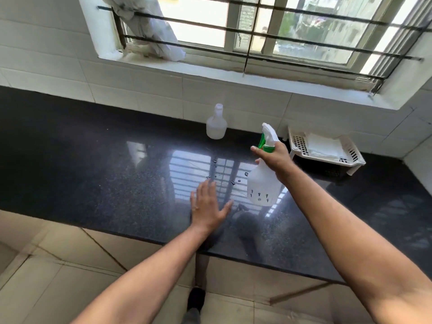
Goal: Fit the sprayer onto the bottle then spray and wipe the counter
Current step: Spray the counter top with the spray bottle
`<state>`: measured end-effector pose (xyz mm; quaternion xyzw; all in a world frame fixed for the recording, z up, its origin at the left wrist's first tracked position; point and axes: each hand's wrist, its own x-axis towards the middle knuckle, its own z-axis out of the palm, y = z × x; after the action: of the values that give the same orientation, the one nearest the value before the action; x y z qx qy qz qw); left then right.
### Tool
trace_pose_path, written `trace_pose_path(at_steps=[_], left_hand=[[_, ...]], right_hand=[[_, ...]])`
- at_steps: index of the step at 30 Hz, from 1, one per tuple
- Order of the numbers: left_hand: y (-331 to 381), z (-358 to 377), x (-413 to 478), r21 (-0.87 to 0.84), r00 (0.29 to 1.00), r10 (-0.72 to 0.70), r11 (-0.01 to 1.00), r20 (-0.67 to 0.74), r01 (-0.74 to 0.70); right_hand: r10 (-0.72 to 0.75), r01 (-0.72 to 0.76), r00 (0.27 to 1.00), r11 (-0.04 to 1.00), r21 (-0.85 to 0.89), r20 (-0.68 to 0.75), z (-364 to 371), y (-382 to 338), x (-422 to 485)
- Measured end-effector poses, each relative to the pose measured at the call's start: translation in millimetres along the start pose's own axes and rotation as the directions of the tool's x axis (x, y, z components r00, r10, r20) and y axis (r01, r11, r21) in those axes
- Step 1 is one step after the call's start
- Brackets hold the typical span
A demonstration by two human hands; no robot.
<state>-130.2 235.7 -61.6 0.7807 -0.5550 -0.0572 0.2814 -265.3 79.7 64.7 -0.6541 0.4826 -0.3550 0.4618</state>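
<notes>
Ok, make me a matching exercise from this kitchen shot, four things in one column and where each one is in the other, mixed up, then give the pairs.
Things:
1. spray bottle
2. capless bottle
3. white rack
4. left hand

Places:
A. far right on the counter, folded cloth in it
B. flat on the counter near its front edge
C. lifted in the right hand
D. standing by the tiled back wall

Pairs: 1-C, 2-D, 3-A, 4-B

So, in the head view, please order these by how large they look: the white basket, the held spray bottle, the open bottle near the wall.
Largest to smallest:
1. white basket
2. spray bottle, held in the right hand; it is nearer the camera, so this rank is unsure
3. open bottle
</notes>
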Motion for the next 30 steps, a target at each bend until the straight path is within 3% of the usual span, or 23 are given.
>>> trace_pose_path(at_steps=[3,7,12,16,20,24,27,30], left_hand=[[53,-2,28,-0.233,0.991,0.128,0.963,-0.048,-0.135],[90,-2,79,-0.419,0.999,0.019,0.908,0.037,-0.002],[84,11,142,-0.482,0.995,-0.029,0.873,0.099,0.073],[61,26,188,-0.484,0.983,-0.027,0.868,0.183,0.114],[43,37,230,-0.505,0.973,0.037,0.859,0.227,0.085],[33,50,271,-0.405,0.948,0.048,0.91,0.316,0.089],[15,61,289,-0.134,0.924,0.064,0.991,0.377,-0.014],[-1,68,292,0.076,0.869,0.061,0.991,0.492,-0.113]], right_hand=[[-0.048,0.049,0.998,0.998,0.03,-0.031,1,-7,15],[-0.072,0.08,0.992,0.994,0.075,-0.099,4,-16,43],[-0.106,0.105,0.994,0.994,0.035,0.013,5,-17,80],[0.005,0.004,0.995,0.996,-0.089,0.095,3,-3,112],[0.004,-0.006,1.0,0.988,-0.155,-0.012,14,16,145],[-0.02,-0.013,0.993,0.957,-0.289,-0.114,28,17,178],[-0.028,-0.033,0.988,0.92,-0.39,-0.151,36,22,205],[-0.022,-0.054,0.982,0.92,-0.389,-0.188,43,25,229]])
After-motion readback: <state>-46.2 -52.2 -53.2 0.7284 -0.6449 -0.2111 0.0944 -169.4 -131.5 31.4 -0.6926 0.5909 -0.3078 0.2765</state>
